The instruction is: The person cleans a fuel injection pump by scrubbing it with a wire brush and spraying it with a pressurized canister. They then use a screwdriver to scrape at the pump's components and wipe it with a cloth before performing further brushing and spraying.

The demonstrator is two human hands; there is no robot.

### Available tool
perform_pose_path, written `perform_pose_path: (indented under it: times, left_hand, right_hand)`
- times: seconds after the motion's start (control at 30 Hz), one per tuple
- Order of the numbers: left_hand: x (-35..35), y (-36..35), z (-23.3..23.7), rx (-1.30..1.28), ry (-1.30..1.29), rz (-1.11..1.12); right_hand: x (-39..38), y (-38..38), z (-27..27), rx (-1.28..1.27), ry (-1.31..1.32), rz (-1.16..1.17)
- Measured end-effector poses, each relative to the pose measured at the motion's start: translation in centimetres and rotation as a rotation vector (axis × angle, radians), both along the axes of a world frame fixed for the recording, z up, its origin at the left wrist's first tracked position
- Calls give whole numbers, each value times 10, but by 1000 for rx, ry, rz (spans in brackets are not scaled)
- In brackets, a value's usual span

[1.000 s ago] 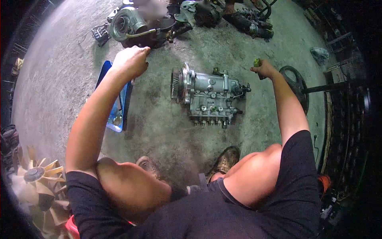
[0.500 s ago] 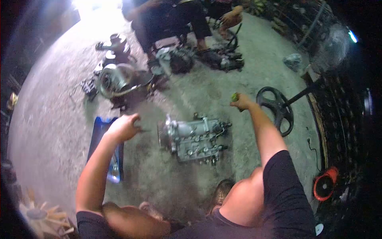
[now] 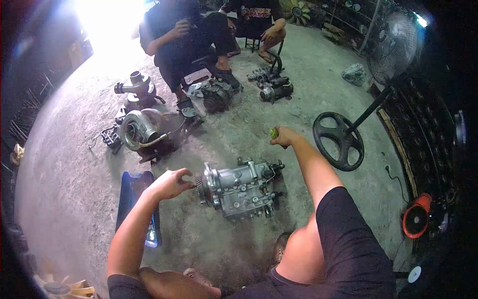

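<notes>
A metal fuel injection pump point(image 3: 239, 187) lies on its side on the concrete floor in front of me. At its left end is a toothed gear point(image 3: 200, 189). My left hand point(image 3: 169, 185) is right beside this gear, thumb and forefinger curved and apart, their tips close to its teeth. Beyond the pump's upper right side, my right hand point(image 3: 287, 137) is closed around a small yellow-green object point(image 3: 274, 133), mostly hidden by the fingers. A blue tray point(image 3: 134, 199) stands below my left forearm, with a shiny metal piece at its near end.
A turbocharger point(image 3: 137, 129) and other machine parts stand at the upper left. Two people point(image 3: 186, 45) sit beyond, near more parts point(image 3: 216, 94). To the right are a pedestal fan's round base point(image 3: 338, 141) and an orange blower point(image 3: 417, 217). A yellowish fan wheel point(image 3: 59, 288) lies lower left.
The view has tilted upward, showing more of the two people. My left hand has moved closer to the pump's gear. My right hand keeps hold of the yellow-green object.
</notes>
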State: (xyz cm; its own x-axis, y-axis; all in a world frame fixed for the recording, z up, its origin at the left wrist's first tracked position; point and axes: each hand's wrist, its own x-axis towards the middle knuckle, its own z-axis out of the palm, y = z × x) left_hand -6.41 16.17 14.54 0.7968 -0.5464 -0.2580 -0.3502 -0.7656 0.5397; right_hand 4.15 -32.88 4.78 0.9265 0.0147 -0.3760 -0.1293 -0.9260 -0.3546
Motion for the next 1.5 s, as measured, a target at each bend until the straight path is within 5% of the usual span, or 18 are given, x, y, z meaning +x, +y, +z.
perform_pose_path:
  times: [0.2,0.27,0.37,0.47,0.5,0.6,0.7,1.0,1.13,1.3,1.5]
  left_hand:
    - [0,26,2,456,-125,85]
    - [2,31,-1,598,-183,191]
    - [4,30,-3,552,-204,159]
    - [5,12,4,251,-73,47]
    - [2,2,13,24,159,153]
    - [6,-7,15,-140,221,140]
    - [13,6,6,26,-3,76]
    - [18,44,-13,661,-199,232]
    - [13,24,-1,424,-119,64]
    - [21,7,-9,-289,362,124]
    - [17,23,-3,349,100,45]
  right_hand:
    - [-5,-7,-8,-87,-174,37]
    - [-7,-5,0,-27,-52,5]
    - [-16,9,21,-5,31,-30]
    - [-8,-2,-4,-19,-87,33]
    - [-7,-1,-7,-23,-153,73]
    - [-6,6,-9,-38,-115,-10]
    - [-1,14,1,-46,103,-58]
    - [3,4,-23,-46,-102,73]
    - [6,4,-30,-86,-100,57]
    - [5,12,-23,-60,-34,51]
    - [0,7,-34,-46,-116,7]
